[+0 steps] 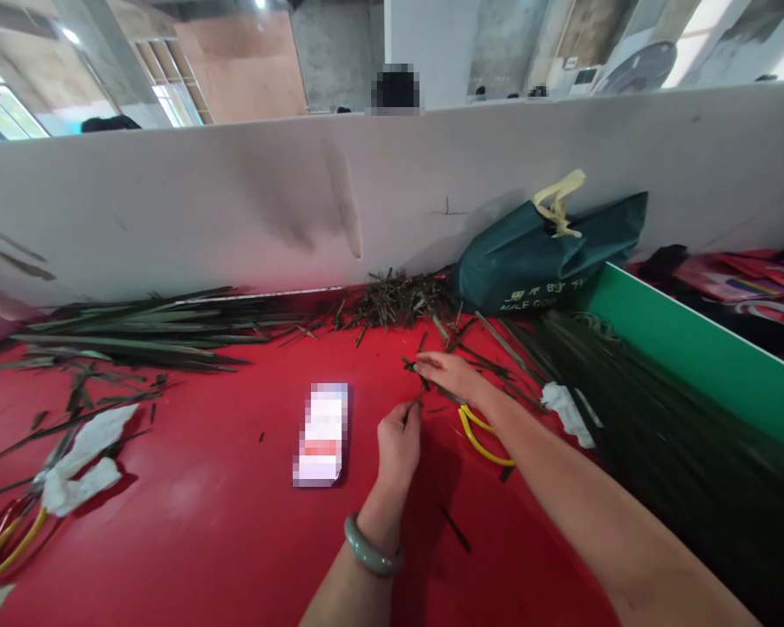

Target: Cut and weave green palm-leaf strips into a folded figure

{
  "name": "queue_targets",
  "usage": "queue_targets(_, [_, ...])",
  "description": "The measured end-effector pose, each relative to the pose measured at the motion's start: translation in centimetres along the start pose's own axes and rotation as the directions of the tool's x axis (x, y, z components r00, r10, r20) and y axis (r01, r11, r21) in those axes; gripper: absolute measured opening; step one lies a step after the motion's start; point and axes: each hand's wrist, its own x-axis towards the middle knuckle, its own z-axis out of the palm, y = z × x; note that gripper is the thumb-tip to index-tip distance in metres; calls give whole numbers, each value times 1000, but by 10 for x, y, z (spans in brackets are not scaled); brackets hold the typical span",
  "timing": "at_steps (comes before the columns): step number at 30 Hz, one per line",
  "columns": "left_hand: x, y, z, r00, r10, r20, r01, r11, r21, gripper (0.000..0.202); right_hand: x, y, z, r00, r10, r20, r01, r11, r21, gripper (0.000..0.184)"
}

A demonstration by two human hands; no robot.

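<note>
My left hand [398,440], a green bangle [371,550] on its wrist, is closed in a pinch above the red table. A thin dark bit, seemingly leaf strip, shows at its fingertips; most is hidden by the fingers. Just beyond and to the right, my right hand [454,376] has its fingers together around a short dark-green leaf piece [409,366]. Under the right wrist lie scissors with yellow handles [484,444], their blades mostly covered. Short leaf cuttings [402,300] form a heap in front of both hands.
A phone [321,434] lies left of my hands on the red table [222,522]. Long leaf strips [137,326] lie behind it; more fill a green-walled box [699,348] at right. A dark green bag [529,261] leans against the white partition [235,209]. Yellow-handled scissors [10,544] lie far left.
</note>
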Motion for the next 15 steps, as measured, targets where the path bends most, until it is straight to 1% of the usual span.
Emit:
queue_targets(1, [0,0,1,1000,10,-3,-9,1000,8,33,-13,2,1,1000,17,13,-17,1000,7,40])
queue_targets(3, [-2,1,2,1000,25,-18,-25,999,22,33,-34,2,1,999,45,-11,-44,998,35,42])
queue_targets(5, [-3,2,3,999,38,-20,-37,999,27,32,-48,1,1,998,59,-36,-56,995,80,35])
queue_targets(7, [-5,5,3,999,52,5,-52,998,23,32,-58,0,3,996,77,-47,-67,983,173,25])
queue_targets(9, [-7,8,3,997,70,41,-71,997,18,31,-65,1,8,993,110,-49,-90,945,316,20])
queue_targets(11, [-9,11,2,994,86,62,-87,996,18,29,-72,3,13,987,149,-52,-109,882,458,17])
queue_targets(13, [-10,11,2,993,90,80,-91,996,16,28,-76,5,14,980,185,-71,-116,828,548,15])
queue_targets(15, [-9,10,2,991,79,111,-80,997,8,27,-78,8,10,970,220,-106,-112,786,608,16])
